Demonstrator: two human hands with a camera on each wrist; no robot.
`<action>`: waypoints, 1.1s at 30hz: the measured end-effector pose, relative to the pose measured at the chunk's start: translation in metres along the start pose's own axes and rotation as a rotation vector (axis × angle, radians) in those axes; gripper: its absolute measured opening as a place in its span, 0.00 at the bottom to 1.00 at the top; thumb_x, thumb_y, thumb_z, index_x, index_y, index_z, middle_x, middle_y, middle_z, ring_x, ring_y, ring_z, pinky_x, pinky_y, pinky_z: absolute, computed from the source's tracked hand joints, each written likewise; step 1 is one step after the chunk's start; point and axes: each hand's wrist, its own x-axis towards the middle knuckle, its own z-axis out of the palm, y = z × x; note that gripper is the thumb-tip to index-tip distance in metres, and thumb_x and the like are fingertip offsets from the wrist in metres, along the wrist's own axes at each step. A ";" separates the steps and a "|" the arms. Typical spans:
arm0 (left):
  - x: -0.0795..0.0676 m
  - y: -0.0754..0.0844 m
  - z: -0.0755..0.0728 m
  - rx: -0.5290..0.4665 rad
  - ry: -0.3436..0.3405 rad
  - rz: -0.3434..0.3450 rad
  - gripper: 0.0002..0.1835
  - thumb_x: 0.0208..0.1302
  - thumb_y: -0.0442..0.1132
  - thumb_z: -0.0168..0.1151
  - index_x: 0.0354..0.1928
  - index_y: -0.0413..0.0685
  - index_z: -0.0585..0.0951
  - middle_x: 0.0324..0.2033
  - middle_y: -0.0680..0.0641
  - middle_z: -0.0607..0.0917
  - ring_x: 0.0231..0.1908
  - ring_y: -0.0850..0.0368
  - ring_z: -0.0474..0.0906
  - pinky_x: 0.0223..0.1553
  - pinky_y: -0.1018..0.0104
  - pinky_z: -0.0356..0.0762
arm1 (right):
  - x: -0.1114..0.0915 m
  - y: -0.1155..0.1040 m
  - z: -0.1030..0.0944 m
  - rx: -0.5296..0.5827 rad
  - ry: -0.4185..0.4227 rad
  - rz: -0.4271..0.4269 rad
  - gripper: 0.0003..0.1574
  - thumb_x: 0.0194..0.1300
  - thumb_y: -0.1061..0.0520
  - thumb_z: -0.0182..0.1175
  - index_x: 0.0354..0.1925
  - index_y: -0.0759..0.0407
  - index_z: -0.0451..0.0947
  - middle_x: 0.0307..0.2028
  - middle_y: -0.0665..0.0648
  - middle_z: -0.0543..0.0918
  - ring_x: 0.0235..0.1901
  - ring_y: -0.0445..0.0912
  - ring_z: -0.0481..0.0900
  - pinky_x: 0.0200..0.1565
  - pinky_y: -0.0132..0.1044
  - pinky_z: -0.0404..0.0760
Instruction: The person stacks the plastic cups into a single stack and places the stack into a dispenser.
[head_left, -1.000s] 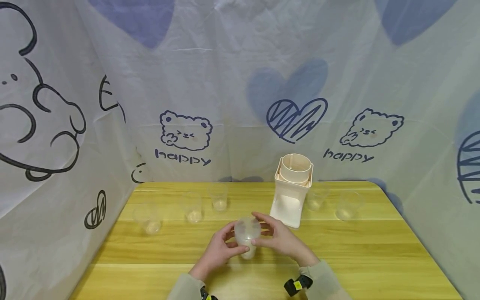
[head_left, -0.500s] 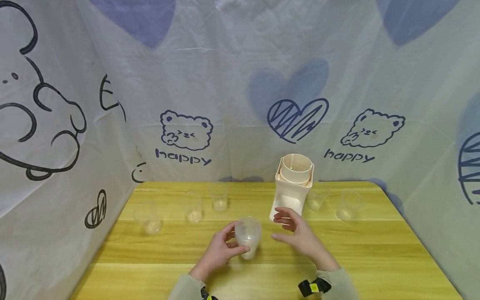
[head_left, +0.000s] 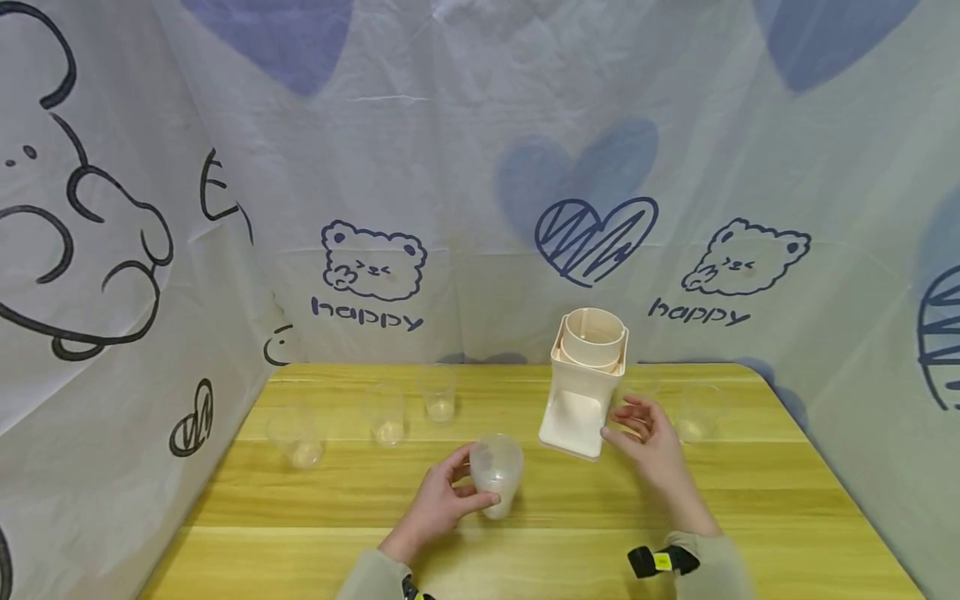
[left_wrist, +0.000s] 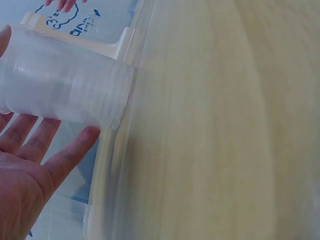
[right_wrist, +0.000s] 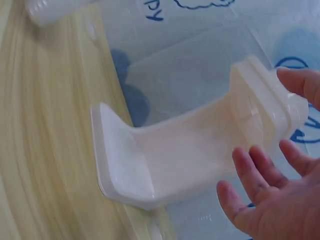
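In the head view my left hand grips a cloudy clear plastic cup upright over the near middle of the table. Thumb and fingers lie on opposite sides of the cup in the left wrist view; whether more cups are nested in it I cannot tell. My right hand is just right of the base of a cream plastic stand with a round ring on top. Its fingers are parted and loosely bent, with nothing between them. Behind that hand, a clear cup is mostly hidden.
Another clear cup stands to the right of the right hand. Toward the back left are further clear cups: one near the middle, one beside it and one farther left. A printed cloth hangs behind the table.
My right hand has left the cup and moved right, past the front of the cream stand to its right side. The left hand keeps its hold on the cup, almost unmoved.
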 end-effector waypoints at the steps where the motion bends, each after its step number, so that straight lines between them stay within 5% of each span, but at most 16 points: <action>1: -0.001 0.001 0.000 0.000 0.002 0.001 0.39 0.55 0.33 0.74 0.68 0.41 0.68 0.56 0.34 0.77 0.52 0.38 0.79 0.48 0.58 0.82 | 0.002 0.000 -0.003 -0.005 0.019 0.018 0.40 0.62 0.68 0.65 0.67 0.69 0.57 0.56 0.69 0.69 0.55 0.51 0.73 0.49 0.22 0.75; 4: -0.003 0.012 0.001 -0.001 -0.001 0.003 0.38 0.55 0.32 0.74 0.68 0.38 0.68 0.55 0.33 0.77 0.51 0.36 0.78 0.48 0.57 0.83 | 0.007 0.000 -0.010 -0.022 0.078 0.059 0.43 0.63 0.66 0.65 0.69 0.68 0.54 0.60 0.69 0.65 0.60 0.56 0.68 0.54 0.27 0.74; 8: -0.006 0.025 0.001 -0.008 -0.008 -0.002 0.37 0.55 0.31 0.74 0.66 0.35 0.69 0.54 0.32 0.77 0.52 0.35 0.78 0.47 0.57 0.83 | 0.015 0.004 -0.019 -0.086 0.126 0.069 0.50 0.63 0.62 0.67 0.73 0.67 0.49 0.66 0.69 0.59 0.66 0.60 0.61 0.64 0.47 0.68; 11: -0.005 0.018 0.001 -0.007 -0.002 -0.009 0.38 0.55 0.31 0.74 0.67 0.37 0.69 0.55 0.33 0.77 0.52 0.35 0.78 0.47 0.58 0.83 | 0.021 0.008 -0.024 -0.152 0.122 0.053 0.56 0.62 0.61 0.68 0.75 0.66 0.43 0.71 0.71 0.53 0.69 0.64 0.55 0.68 0.57 0.61; 22: 0.000 -0.005 -0.001 -0.004 0.000 0.026 0.38 0.54 0.35 0.75 0.67 0.42 0.69 0.55 0.35 0.78 0.51 0.40 0.79 0.47 0.60 0.83 | 0.048 0.019 -0.033 -0.411 0.031 0.108 0.67 0.62 0.52 0.67 0.76 0.63 0.28 0.74 0.74 0.39 0.71 0.70 0.45 0.67 0.66 0.54; 33: 0.001 -0.006 -0.001 0.002 0.000 0.005 0.39 0.55 0.37 0.75 0.68 0.43 0.69 0.55 0.35 0.78 0.49 0.40 0.81 0.46 0.60 0.83 | 0.070 0.030 -0.036 -0.417 0.021 0.154 0.68 0.62 0.51 0.67 0.77 0.61 0.26 0.74 0.74 0.35 0.72 0.70 0.39 0.68 0.66 0.46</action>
